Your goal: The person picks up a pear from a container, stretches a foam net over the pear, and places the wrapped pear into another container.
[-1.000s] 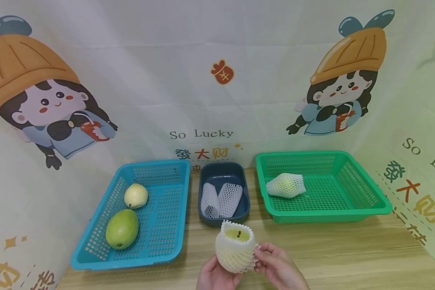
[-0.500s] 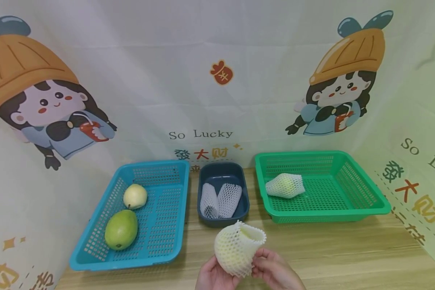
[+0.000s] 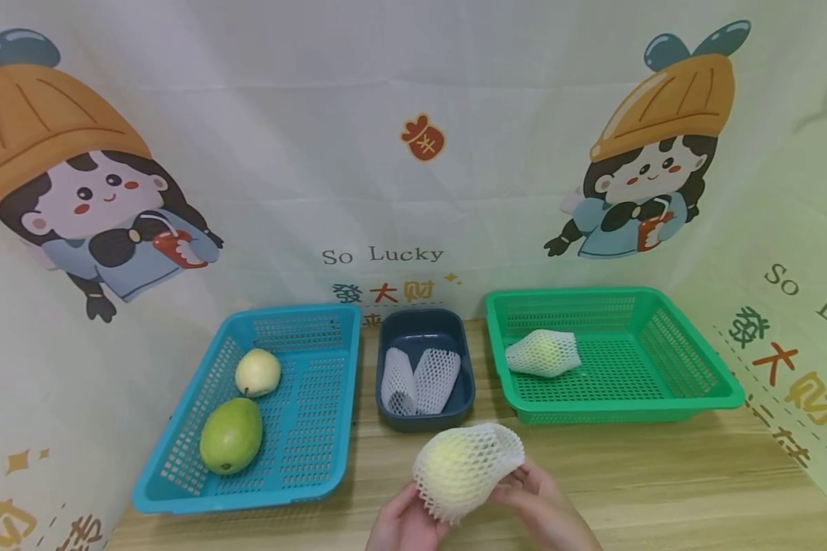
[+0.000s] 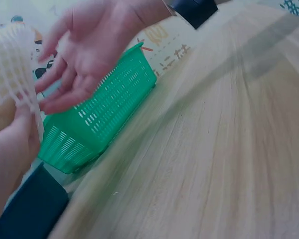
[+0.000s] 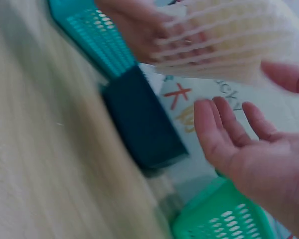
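Observation:
Just above the front of the table, my left hand (image 3: 405,525) grips a pale yellow pear (image 3: 455,467) wrapped in a white foam net sleeve. The sleeve's loose end points up and to the right, and the fruit lies tilted. Beside that end is my right hand (image 3: 544,506). In the right wrist view the fingers of this right hand (image 5: 259,159) are loosely extended below the sleeved pear (image 5: 249,40), with a gap showing between. The left wrist view shows the left thumb (image 4: 22,124) pressing on the net and bare pear skin with a dark spot beside it.
At the left, a blue basket (image 3: 317,490) holds a green mango-like fruit (image 3: 231,436) and a pale pear (image 3: 258,373). A navy bin (image 3: 423,329) with two foam sleeves (image 3: 437,380) stands mid-table. At right, a green basket (image 3: 634,367) contains a net-wrapped fruit (image 3: 544,353).
The sleeved pear has been turned from upright, its sleeve opening facing up, to lying tilted toward the right. My right hand has let go of the sleeve and loosened its fingers.

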`<state>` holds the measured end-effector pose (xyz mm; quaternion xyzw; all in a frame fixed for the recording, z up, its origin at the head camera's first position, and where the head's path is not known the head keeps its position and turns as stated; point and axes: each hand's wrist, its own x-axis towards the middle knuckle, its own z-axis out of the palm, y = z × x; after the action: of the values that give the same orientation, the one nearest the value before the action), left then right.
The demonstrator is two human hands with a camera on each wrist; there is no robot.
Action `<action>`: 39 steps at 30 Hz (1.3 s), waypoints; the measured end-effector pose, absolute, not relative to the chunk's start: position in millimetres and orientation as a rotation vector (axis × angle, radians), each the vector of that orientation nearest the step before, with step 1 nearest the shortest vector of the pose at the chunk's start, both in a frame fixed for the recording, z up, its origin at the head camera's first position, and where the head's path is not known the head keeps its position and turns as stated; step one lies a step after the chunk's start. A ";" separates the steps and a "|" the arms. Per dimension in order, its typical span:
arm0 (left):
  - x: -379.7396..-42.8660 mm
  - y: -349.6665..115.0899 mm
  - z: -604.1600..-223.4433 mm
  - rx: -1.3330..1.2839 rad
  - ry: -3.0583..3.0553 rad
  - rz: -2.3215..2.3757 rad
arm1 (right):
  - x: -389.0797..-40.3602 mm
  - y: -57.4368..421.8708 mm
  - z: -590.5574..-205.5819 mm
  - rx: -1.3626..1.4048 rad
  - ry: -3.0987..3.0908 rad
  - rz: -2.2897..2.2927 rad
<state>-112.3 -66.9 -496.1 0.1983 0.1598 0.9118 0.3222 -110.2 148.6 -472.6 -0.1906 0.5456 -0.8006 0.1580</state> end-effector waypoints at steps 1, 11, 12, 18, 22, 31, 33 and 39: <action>-113.0 -66.5 -496.2 0.530 0.461 2.409 | -108.8 149.3 -469.5 -0.569 1.577 -2.309; -105.4 -52.0 -473.7 0.214 1.114 2.581 | -104.6 141.1 -460.2 -0.405 1.536 -2.473; -104.4 -50.2 -471.1 0.166 1.180 2.574 | -105.3 140.1 -460.8 -0.386 1.532 -2.498; -102.6 -51.2 -468.6 0.176 1.265 2.533 | -105.1 143.2 -458.9 -0.308 1.552 -2.639; -102.5 -56.8 -471.8 0.277 1.186 2.531 | -103.6 153.3 -460.1 -0.261 1.509 -2.634; -106.6 -68.3 -472.3 0.270 1.201 2.450 | -107.0 176.9 -465.6 -0.693 1.185 -2.494; -107.1 -69.6 -471.4 0.252 1.236 2.429 | -106.6 179.2 -467.2 -0.726 1.249 -2.455; -106.2 -69.4 -465.6 0.234 1.361 2.388 | -107.6 174.7 -472.7 -0.674 1.567 -2.425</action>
<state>-106.2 -69.4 -465.6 0.0833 0.4845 0.8498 0.1901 -107.6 174.7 -472.7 -0.2263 0.5266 -0.8147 0.0883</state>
